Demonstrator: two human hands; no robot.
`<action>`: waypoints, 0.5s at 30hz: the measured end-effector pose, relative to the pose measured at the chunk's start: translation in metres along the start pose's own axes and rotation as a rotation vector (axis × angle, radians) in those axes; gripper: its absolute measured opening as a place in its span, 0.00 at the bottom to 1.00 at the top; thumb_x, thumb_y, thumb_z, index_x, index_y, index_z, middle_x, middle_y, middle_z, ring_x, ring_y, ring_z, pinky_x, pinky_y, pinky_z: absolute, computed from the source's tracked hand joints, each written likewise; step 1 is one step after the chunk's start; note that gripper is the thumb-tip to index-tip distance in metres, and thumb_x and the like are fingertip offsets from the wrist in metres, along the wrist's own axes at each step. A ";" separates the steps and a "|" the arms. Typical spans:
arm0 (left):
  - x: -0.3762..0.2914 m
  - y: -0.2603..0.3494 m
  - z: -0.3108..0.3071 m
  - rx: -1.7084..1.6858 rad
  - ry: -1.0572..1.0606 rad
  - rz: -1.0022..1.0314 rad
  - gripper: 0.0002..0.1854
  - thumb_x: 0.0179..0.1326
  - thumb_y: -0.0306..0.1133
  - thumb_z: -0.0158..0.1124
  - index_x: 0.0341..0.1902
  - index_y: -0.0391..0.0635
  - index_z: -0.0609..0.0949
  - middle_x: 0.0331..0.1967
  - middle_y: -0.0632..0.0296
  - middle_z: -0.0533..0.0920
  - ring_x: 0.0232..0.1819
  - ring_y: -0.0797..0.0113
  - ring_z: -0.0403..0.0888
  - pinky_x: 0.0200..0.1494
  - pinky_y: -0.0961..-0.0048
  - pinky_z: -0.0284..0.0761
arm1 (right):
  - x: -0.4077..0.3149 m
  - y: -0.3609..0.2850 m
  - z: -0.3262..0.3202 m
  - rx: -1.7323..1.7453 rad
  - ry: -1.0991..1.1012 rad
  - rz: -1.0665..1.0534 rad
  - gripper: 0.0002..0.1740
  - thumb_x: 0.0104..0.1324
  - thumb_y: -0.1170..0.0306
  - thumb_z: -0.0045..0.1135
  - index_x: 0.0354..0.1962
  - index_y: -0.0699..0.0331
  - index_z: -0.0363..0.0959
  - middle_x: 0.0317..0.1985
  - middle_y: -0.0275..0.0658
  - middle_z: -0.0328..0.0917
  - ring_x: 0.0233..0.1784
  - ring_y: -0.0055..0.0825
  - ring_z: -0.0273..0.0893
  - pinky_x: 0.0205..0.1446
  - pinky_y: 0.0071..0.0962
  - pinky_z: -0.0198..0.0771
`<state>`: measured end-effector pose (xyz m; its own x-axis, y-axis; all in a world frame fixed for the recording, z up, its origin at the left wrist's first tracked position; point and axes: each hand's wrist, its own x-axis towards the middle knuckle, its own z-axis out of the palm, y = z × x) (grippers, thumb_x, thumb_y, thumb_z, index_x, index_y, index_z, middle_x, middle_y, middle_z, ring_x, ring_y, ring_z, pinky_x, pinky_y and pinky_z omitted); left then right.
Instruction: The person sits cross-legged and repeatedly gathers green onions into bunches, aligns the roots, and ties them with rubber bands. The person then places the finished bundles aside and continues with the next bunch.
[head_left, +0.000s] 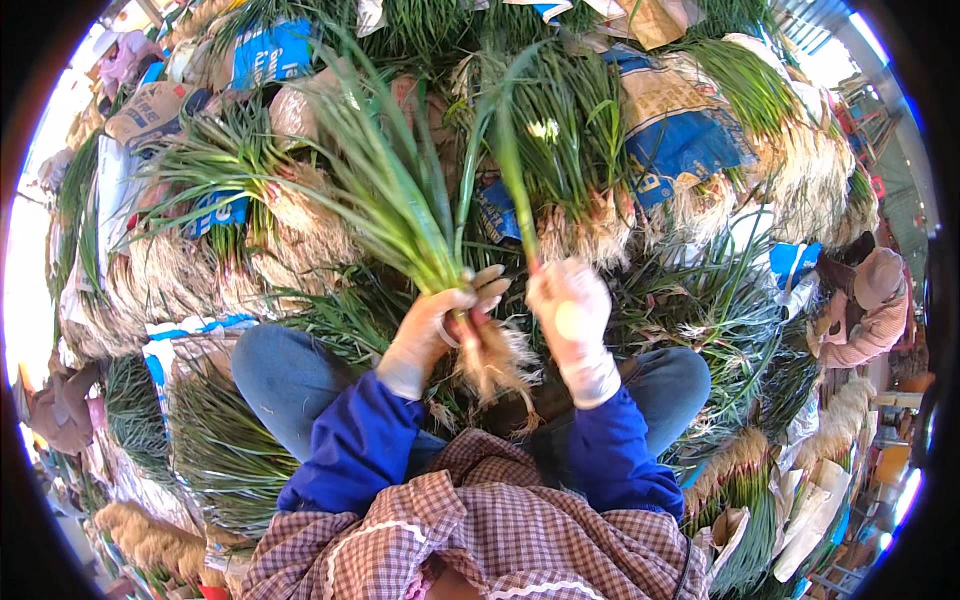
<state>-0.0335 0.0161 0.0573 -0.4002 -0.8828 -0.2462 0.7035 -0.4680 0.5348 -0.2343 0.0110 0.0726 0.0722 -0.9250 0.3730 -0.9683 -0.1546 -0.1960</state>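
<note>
My left hand (431, 319), in a pale glove, is closed around a bunch of green onions (420, 247). Their leaves fan up and to the left, and the pale, stringy roots (499, 360) hang below the fist. Just to the right, my gloved right hand (574, 319) grips a single green onion stalk (517, 195) near its reddish base. This stalk and the hand are blurred, and the leaf bends over toward the left at its top. Loose green onions (712, 322) lie about my crossed legs.
Rooted green onion bundles (577, 172) stand in rows ahead, with printed sacks (675, 135) among them. More green onions (225, 442) lie by my left knee, and further bundles (727, 487) at the lower right. One person (870, 307) sits at the right; another (60, 405) at the left.
</note>
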 end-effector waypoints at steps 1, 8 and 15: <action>0.006 -0.007 0.004 -0.057 -0.003 -0.053 0.15 0.58 0.26 0.57 0.49 0.36 0.75 0.57 0.43 0.77 0.58 0.52 0.78 0.58 0.60 0.78 | -0.013 -0.013 -0.010 -0.006 -0.002 -0.130 0.10 0.58 0.63 0.61 0.24 0.58 0.72 0.25 0.38 0.75 0.29 0.36 0.76 0.30 0.37 0.71; -0.020 0.023 0.031 -0.097 0.093 0.126 0.14 0.56 0.30 0.64 0.46 0.40 0.77 0.36 0.61 0.81 0.38 0.67 0.81 0.54 0.62 0.79 | 0.019 0.055 0.003 -0.101 -0.094 0.256 0.11 0.65 0.63 0.54 0.25 0.56 0.75 0.24 0.39 0.76 0.29 0.35 0.78 0.27 0.32 0.72; -0.017 0.061 -0.006 -0.118 -0.028 0.108 0.18 0.54 0.28 0.67 0.50 0.42 0.76 0.39 0.58 0.81 0.36 0.64 0.83 0.51 0.60 0.80 | 0.080 0.116 0.044 -0.097 -0.154 0.143 0.12 0.62 0.62 0.60 0.37 0.60 0.81 0.34 0.40 0.84 0.37 0.35 0.84 0.43 0.30 0.77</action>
<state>0.0197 0.0027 0.0895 -0.3334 -0.9275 -0.1688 0.8068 -0.3733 0.4579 -0.3304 -0.0966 0.0401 -0.0392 -0.9783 0.2033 -0.9893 0.0094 -0.1458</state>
